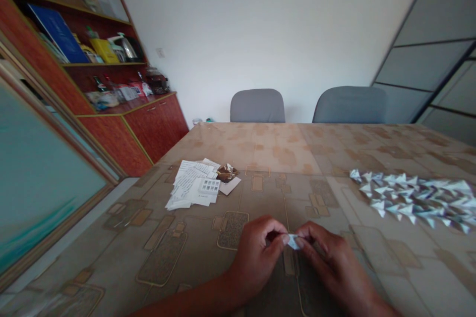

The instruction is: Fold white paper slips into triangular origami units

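A small folded piece of whitish paper (pixel 293 241) is pinched between my two hands, just above the patterned tabletop. My left hand (pixel 261 252) grips its left end between thumb and fingertips. On the right end, the thumb and index finger of my right hand (pixel 329 257) are closed. To the right lie rows of several folded paper pieces (pixel 412 195) with pointed tips. Left of centre is a loose pile of white paper sheets (pixel 193 185) with writing and print, and a brown and gold object (pixel 227 173) rests at its right edge.
The table (pixel 256 141) has a patterned cover. Two grey chairs (pixel 257 105) (pixel 351 104) stand behind its far edge. At the left, a red-brown cabinet (pixel 156 129) holds bottles, a kettle and a blue folder. A sliding panel is at the right.
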Available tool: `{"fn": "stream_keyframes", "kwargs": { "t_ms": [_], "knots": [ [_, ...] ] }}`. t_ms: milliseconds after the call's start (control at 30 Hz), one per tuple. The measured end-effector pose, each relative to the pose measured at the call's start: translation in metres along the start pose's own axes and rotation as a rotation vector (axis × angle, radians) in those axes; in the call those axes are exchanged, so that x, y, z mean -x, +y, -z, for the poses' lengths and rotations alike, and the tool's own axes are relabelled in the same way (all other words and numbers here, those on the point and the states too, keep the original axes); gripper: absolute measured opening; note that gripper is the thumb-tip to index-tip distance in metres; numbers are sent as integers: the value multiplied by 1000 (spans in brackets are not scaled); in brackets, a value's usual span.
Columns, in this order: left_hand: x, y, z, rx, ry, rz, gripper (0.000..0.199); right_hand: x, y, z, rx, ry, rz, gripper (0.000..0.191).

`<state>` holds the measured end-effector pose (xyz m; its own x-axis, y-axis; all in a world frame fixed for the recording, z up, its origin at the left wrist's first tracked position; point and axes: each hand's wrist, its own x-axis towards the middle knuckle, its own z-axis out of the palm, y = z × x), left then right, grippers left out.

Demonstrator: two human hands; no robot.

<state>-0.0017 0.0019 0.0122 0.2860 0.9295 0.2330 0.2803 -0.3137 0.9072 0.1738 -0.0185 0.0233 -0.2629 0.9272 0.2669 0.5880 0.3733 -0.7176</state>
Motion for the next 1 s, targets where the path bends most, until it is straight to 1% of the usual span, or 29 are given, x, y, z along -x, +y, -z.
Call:
{"fn": "stream_keyframes", "kwargs": {
  "t_ms": [100, 167, 267, 433, 533, 633, 733, 867, 1000],
  "knots": [
    [0, -3, 5, 6, -45, 4, 18, -1, 2, 3, 10, 3, -16, 25],
    [-1, -3, 9, -9, -44, 3, 18, -1, 4, 6, 8, 4, -31, 26],
    [-2, -3, 12, -22, -35, -12, 13, -1, 5, 8, 6, -4, -44, 25],
    [-1, -3, 7, -56, -69, -69, 11, 1, 4, 4, 1, -39, -49, 25],
    [-2, -4, 4, -23, -68, -19, 16, 1, 4, 2, -2, -48, -50, 25],
    [-4, -5, 3, 37, -72, 58, 16, 0, 5, 1, -1, -37, -67, 25],
    [-5, -5, 2, 46, -87, 92, 15, -1, 6, 2, 18, -30, -68, 25],
    [-5, -3, 1, 35, -109, 70, 12, 0, 4, 1, 53, -33, -35, 23],
    [-3, -4, -1, -17, -83, 32, 11, 1, 3, -2, 70, -31, -16, 23]
  ]
}}
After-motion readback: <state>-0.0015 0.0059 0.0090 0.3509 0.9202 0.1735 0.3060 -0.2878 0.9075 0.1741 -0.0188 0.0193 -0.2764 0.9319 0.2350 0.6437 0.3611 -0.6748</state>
